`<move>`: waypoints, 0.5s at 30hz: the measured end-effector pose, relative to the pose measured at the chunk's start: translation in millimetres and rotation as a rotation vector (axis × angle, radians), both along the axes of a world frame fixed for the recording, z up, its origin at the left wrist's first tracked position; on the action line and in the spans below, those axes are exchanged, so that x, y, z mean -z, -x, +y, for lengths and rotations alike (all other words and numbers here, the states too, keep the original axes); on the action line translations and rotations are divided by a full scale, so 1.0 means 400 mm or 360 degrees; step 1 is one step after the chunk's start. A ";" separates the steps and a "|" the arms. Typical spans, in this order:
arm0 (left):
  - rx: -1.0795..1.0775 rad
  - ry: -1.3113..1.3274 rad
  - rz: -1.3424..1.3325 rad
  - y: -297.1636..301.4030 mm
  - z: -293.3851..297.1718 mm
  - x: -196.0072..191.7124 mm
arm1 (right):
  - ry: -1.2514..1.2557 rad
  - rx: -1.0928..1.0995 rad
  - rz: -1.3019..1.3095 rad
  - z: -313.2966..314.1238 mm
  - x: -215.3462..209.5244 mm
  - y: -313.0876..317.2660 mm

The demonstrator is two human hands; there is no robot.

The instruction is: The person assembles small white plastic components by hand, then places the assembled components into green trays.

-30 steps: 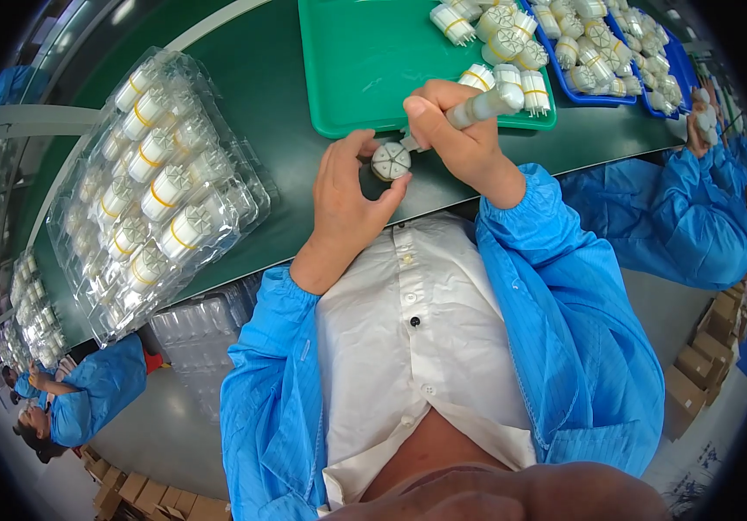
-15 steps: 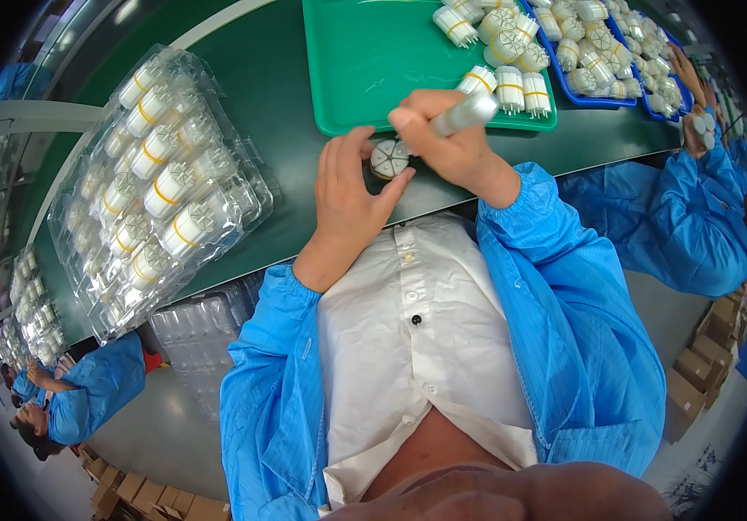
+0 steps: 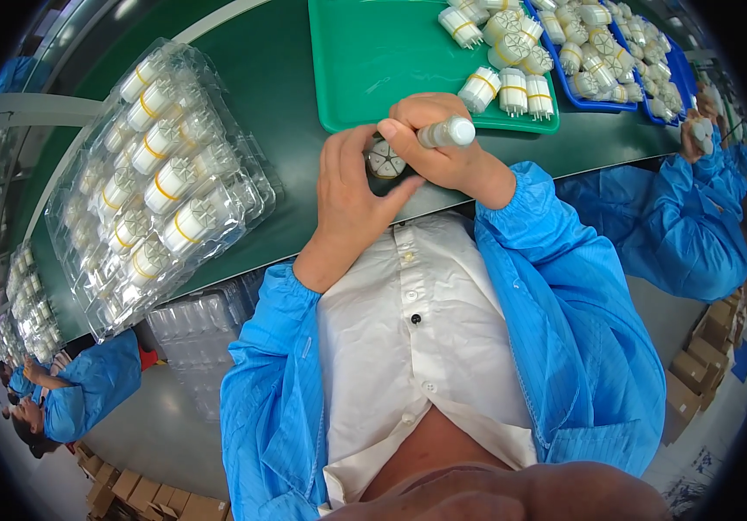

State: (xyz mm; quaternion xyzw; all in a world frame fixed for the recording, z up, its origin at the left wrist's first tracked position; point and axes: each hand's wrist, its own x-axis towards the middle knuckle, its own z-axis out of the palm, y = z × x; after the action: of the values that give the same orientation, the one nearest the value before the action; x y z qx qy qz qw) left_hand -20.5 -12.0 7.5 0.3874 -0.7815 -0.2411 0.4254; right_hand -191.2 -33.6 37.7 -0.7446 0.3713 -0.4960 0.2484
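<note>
**Part and pen at the belt edge**

You work at a dark green belt (image 3: 304,208) on a packing line, with other people in blue coats to either side. Your left hand (image 3: 352,195) curls around a small white round part (image 3: 385,160), thumb and fingers pinching its sides; the part sits just above the near belt edge, end face up. Your right hand (image 3: 438,152) is closed around a white pen (image 3: 447,133), tip toward the part.

The part looks like light, rigid plastic with thin ribs on its face, likely smooth. Hold it by the outer wall, not the ribs.

A green tray (image 3: 373,61) lies beyond your hands, holding white parts with yellow bands (image 3: 512,91). A blue tray (image 3: 642,87) of similar parts sits to its right. Clear blister packs (image 3: 161,187) filled with banded parts are stacked to your left. Brown cartons (image 3: 703,365) stand on the floor at right.
</note>
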 end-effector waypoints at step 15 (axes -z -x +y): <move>0.0098 -0.0318 0.0258 -0.032 0.011 0.032 | -0.0310 -0.0088 0.0016 -0.037 -0.010 -0.005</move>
State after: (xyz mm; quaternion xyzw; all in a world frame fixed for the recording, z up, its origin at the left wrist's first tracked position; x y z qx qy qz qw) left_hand -7.7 -7.7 -5.2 0.3831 -0.7282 -0.3611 0.4388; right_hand -189.2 -48.4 41.9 -0.7294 0.3982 -0.4467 0.3315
